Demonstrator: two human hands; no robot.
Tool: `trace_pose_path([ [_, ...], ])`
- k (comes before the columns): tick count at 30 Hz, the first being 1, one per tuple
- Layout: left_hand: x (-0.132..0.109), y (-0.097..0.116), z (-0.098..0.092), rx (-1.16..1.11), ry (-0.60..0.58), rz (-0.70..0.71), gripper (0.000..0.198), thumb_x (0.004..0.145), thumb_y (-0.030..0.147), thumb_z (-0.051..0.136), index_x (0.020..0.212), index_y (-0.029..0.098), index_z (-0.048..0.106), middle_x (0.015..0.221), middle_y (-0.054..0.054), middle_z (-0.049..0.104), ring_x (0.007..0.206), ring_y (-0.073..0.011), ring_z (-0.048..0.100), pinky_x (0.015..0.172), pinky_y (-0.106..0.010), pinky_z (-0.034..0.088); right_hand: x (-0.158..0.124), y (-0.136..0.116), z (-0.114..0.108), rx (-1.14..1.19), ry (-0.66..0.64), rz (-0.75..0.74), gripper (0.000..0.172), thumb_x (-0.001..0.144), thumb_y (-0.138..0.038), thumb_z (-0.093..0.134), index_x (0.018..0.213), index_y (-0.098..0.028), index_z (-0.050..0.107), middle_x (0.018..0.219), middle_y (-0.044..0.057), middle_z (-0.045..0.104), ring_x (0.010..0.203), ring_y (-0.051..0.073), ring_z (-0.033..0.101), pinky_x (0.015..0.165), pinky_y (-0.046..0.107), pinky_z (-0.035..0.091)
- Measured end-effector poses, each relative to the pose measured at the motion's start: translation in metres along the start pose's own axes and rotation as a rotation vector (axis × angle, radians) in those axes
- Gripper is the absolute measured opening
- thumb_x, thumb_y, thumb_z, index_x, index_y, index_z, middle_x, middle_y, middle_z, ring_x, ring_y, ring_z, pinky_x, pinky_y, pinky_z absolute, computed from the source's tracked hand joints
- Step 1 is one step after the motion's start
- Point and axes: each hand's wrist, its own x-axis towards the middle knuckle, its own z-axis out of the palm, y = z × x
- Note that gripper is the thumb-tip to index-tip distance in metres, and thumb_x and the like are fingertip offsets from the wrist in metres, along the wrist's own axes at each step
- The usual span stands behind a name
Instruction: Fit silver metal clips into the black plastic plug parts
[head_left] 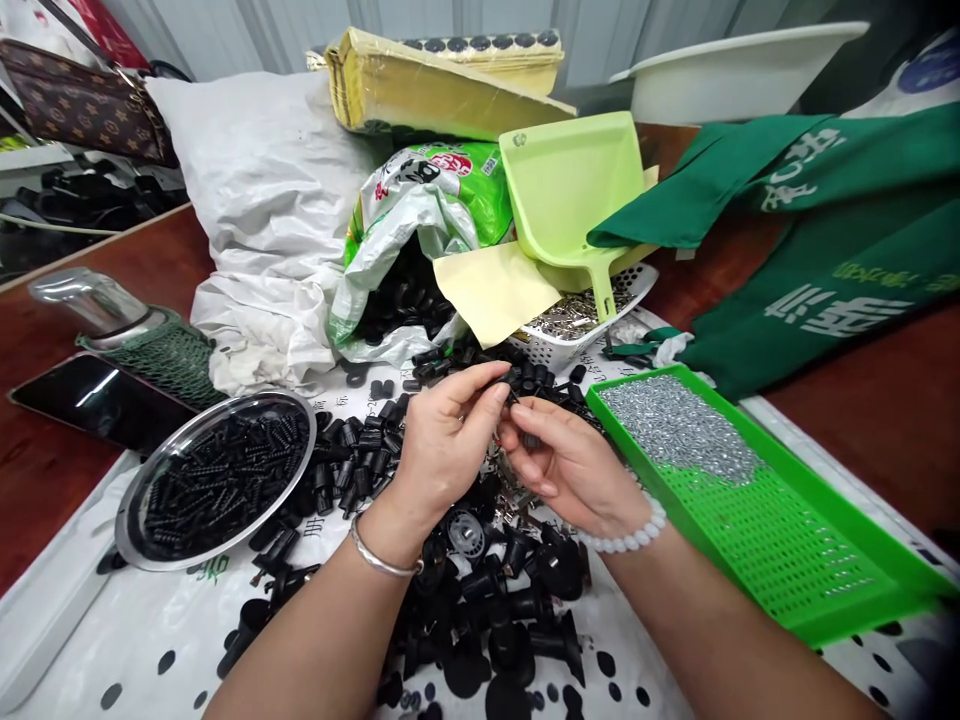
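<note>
My left hand [446,430] pinches a small black plastic part [513,381] between thumb and forefinger above a heap of black plastic parts [487,590]. My right hand [566,460] meets it from the right, fingers curled and pinched on the same small piece or on something tiny I cannot make out. A silver bangle circles my left wrist and a white bead bracelet my right. A round steel tray [142,505] full of black ribbed pieces lies to the left. A green perforated tray [810,560] with small silver metal bits lies to the right.
An open bag of black parts [420,230], a white basket of metal pieces [577,320], a light green dustpan [570,190] and yellow paper sit behind. A phone [97,400], a steel bottle in green netting [97,300], white sacks and green cloth [825,240] surround the area.
</note>
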Motion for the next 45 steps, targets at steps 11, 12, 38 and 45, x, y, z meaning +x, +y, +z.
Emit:
trace_pose_path([
  [11,-0.004,0.005,0.001,0.081,0.112,0.242,0.021,0.08,0.014,0.06,0.099,0.018,0.069,0.105,-0.005,0.068,0.096,-0.0155,0.063,0.089,-0.026,0.05,-0.003,-0.002,-0.002,0.209,-0.045,0.034,0.02,0.077,-0.028,0.065,0.067,-0.015,0.054,0.057,-0.005,0.052,0.033,0.001,0.035,0.028,0.011,0.021],
  [12,-0.005,0.007,0.001,0.078,0.097,0.269,0.022,0.08,0.013,0.06,0.1,0.018,0.068,0.107,-0.006,0.067,0.099,-0.0159,0.062,0.092,-0.027,0.049,-0.004,-0.003,-0.002,0.223,-0.054,0.019,0.021,0.077,-0.029,0.065,0.066,-0.015,0.054,0.057,-0.005,0.052,0.033,0.001,0.034,0.029,0.011,0.022],
  [38,-0.038,0.032,-0.027,-0.127,0.069,-0.047,0.029,0.072,0.021,0.07,0.1,0.017,0.067,0.099,-0.006,0.069,0.085,-0.016,0.065,0.078,-0.026,0.053,-0.018,-0.004,0.008,-0.14,-0.2,0.011,0.022,0.075,-0.035,0.067,0.076,-0.019,0.052,0.051,-0.006,0.052,0.033,0.003,0.037,0.031,0.014,0.021],
  [45,-0.063,0.005,-0.03,-0.493,0.222,-0.296,0.023,0.068,0.018,0.073,0.09,0.018,0.067,0.089,-0.002,0.069,0.075,-0.0091,0.063,0.075,-0.021,0.051,-0.031,0.008,0.021,-1.146,0.061,-0.535,0.009,0.083,-0.026,0.054,0.078,-0.018,0.057,0.066,0.0,0.058,0.055,0.013,0.051,0.053,0.025,0.038],
])
